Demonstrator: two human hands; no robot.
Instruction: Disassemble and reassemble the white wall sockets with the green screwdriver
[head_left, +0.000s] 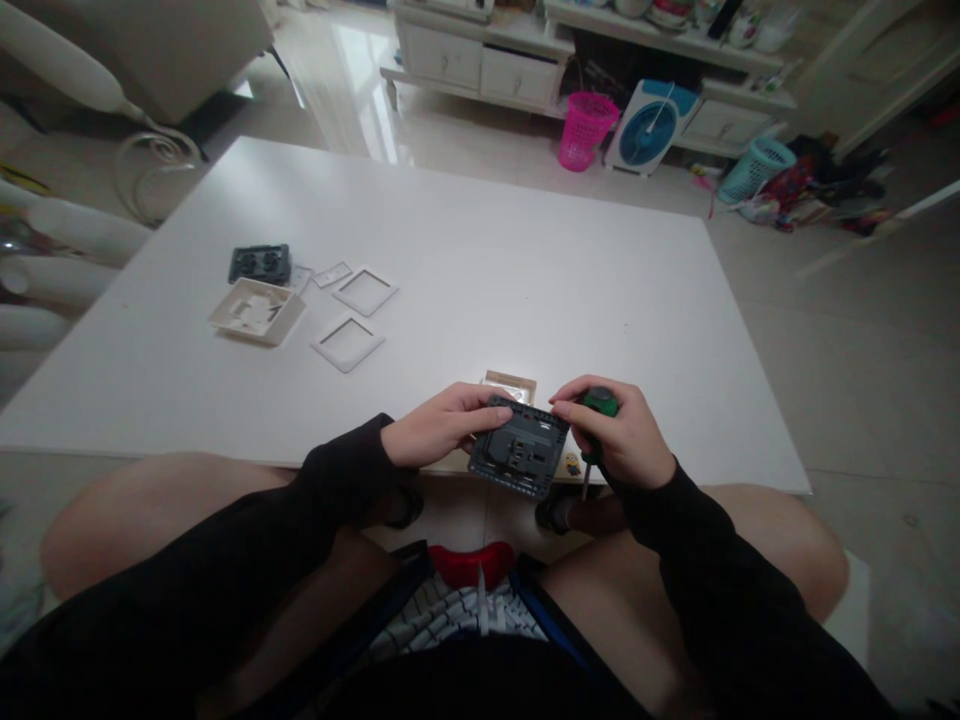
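Note:
Near the table's front edge, my left hand (454, 422) grips a dark grey socket mounting plate (519, 447) by its left side, thumb on top. The plate is tilted, and slots and a raised middle part show on its face. My right hand (619, 425) is closed around a green and black screwdriver (600, 402), whose metal shaft points down. The fingertips of that hand are at the plate's upper right corner; whether they pinch it I cannot tell. Behind the plate lies a small brown and clear packet (510, 385), partly hidden.
On the left of the white table (480, 270) are two white square frames (349, 345), a white box (259, 312) with small parts inside, another dark grey plate (259, 263) and small white pieces (332, 274). A cartoon sticker (573, 463) is at the front edge.

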